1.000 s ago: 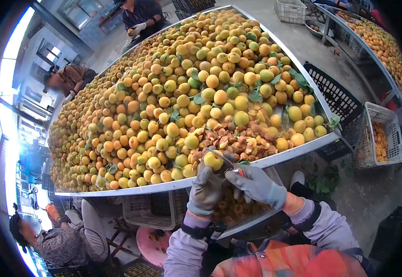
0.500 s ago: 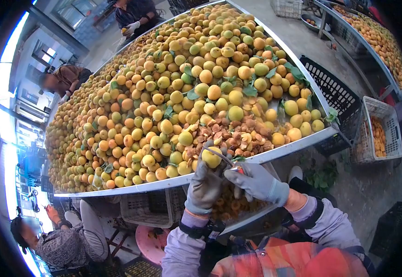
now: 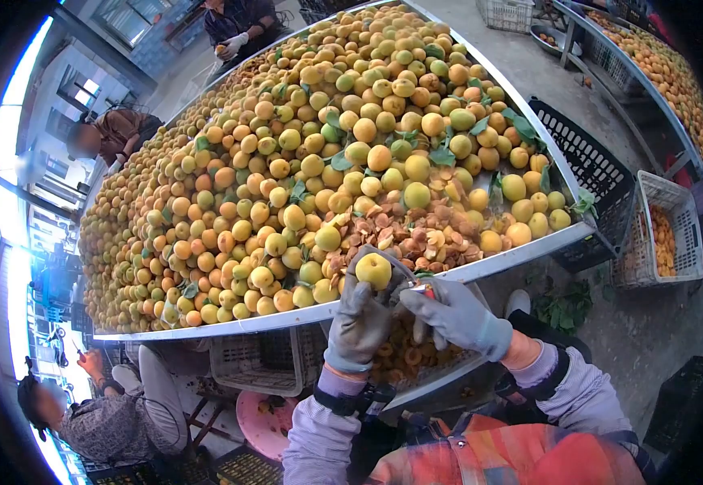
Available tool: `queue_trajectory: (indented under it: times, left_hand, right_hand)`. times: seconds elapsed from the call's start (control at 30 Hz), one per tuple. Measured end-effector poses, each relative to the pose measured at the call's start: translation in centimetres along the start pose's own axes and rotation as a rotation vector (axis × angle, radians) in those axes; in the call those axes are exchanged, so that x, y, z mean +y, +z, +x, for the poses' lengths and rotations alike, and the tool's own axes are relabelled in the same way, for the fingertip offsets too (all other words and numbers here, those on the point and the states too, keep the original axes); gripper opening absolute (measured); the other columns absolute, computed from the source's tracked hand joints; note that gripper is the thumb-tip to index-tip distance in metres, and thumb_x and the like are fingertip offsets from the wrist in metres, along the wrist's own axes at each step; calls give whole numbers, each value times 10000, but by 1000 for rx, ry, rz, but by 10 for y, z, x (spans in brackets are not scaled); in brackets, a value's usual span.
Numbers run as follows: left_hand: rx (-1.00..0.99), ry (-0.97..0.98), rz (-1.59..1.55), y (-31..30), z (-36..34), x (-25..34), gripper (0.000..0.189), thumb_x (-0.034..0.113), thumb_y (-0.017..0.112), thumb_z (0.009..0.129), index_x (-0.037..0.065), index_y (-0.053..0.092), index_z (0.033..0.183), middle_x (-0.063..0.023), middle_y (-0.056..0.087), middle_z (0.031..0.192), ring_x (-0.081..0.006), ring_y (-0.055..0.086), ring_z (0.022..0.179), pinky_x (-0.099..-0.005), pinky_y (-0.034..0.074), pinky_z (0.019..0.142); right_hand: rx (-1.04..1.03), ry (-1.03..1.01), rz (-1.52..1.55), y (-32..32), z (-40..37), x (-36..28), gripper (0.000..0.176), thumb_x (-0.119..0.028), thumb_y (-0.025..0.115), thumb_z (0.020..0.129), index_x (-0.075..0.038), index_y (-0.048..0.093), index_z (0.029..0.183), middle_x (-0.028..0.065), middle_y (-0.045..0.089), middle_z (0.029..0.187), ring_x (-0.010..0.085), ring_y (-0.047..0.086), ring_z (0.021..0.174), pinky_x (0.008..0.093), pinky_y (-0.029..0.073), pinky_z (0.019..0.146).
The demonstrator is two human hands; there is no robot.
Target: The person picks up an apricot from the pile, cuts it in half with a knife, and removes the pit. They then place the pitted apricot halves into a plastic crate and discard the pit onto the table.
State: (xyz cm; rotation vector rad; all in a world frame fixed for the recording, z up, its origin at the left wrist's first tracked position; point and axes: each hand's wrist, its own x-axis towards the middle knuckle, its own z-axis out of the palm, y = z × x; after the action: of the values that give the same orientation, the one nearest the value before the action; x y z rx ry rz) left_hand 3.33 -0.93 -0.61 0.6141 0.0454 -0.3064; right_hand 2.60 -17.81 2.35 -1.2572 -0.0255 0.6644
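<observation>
My left hand [image 3: 358,319], in a grey glove, is closed around a yellow apricot [image 3: 373,272] near the table's front edge. In my gloved right hand [image 3: 456,314] is a small knife with a red handle [image 3: 426,290]. Its thin blade is at the right side of the apricot, partly hidden. Just beyond my hands lies a heap of brown pits and torn apricot pieces [image 3: 428,236]. Below them, a container holds opened apricot halves [image 3: 404,356]. Whole apricots [image 3: 230,218], with scattered green leaves, cover the metal-edged table [image 3: 521,256].
A white crate [image 3: 695,242] with apricot pieces and a black crate [image 3: 582,149] stand right of the table. A pink basin [image 3: 261,424] and a grey crate [image 3: 258,364] sit at the left front. Several people [image 3: 117,404] are around the table's left and far sides.
The blade has moved from across the front of the apricot to its right side. My right hand has shifted slightly right, and the apricot now shows more of its face.
</observation>
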Motion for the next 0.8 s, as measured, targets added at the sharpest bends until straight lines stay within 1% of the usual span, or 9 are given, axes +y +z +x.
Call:
queue_trajectory:
  times: [0.2, 0.23, 0.3, 0.43, 0.47, 0.53, 0.57, 0.6, 0.8]
  left_hand:
    - [25, 24, 157, 12, -1, 1, 644, 179, 677, 780, 76, 338, 1318, -121, 464, 1242, -256, 510, 1095, -395, 400, 956]
    - [20, 9, 144, 17, -2, -1, 644, 179, 677, 780, 76, 338, 1318, -121, 464, 1242, -256, 510, 1095, -395, 400, 956]
    - [-52, -93, 161, 25, -5, -9, 647, 189, 684, 775, 39, 345, 1305, -133, 489, 1209, -245, 521, 1080, -366, 420, 937]
    - [-82, -232, 166, 33, -11, -28, 646, 207, 683, 781, 18, 346, 1298, -158, 498, 1197, -249, 529, 1072, -343, 419, 931]
    - [-100, -243, 208, 29, -11, -33, 646, 224, 687, 780, 5, 354, 1289, -161, 496, 1200, -258, 530, 1079, -352, 410, 946]
    - [-96, -258, 193, 32, -12, -39, 646, 230, 689, 780, 2, 357, 1285, -157, 503, 1193, -257, 537, 1067, -349, 419, 936]
    - [-90, -263, 186, 34, -13, -39, 647, 235, 691, 779, -1, 360, 1282, -152, 509, 1186, -255, 545, 1056, -347, 428, 927]
    - [-93, -231, 216, 36, -13, -38, 649, 242, 694, 778, -6, 362, 1278, -133, 522, 1168, -238, 554, 1035, -333, 453, 889]
    - [-8, -90, 251, 28, -6, -14, 634, 243, 679, 792, -4, 363, 1283, -89, 539, 1122, -177, 559, 985, -303, 478, 842]
  right_hand:
    - [150, -92, 60, -17, -14, -38, 424, -412, 419, 922, -18, 561, 994, 30, 550, 580, 52, 454, 391, 171, 366, 358]
    - [257, -326, 140, -16, -13, -35, 443, -425, 381, 933, -23, 568, 955, 17, 489, 527, 50, 357, 346, 182, 310, 339]
    - [260, -475, 383, -28, -11, -36, 412, -403, 369, 946, -42, 567, 913, 5, 424, 507, 61, 275, 331, 201, 270, 335]
    - [495, -555, 401, -30, -13, -37, 380, -391, 345, 957, -79, 540, 863, 0, 394, 530, 66, 247, 333, 213, 264, 340]
    - [446, -577, 253, -36, -14, -31, 275, -233, 471, 874, -68, 449, 1092, 53, 487, 738, 102, 394, 465, 235, 354, 394]
    - [391, -592, 105, -36, -14, -31, 583, -75, 596, 791, -57, 357, 1322, 107, 580, 945, 138, 541, 596, 258, 444, 449]
    - [394, -579, 168, -30, -12, -36, 316, -245, 456, 875, -45, 447, 1119, 54, 502, 746, 101, 423, 474, 235, 376, 406]
    - [394, -567, 231, -26, -9, -39, 445, -415, 315, 959, -32, 537, 916, 2, 423, 546, 64, 305, 351, 213, 307, 363]
    - [25, -375, -60, -43, -15, -30, 437, -390, 427, 920, -34, 433, 1172, 117, 557, 934, 90, 533, 559, 208, 403, 395]
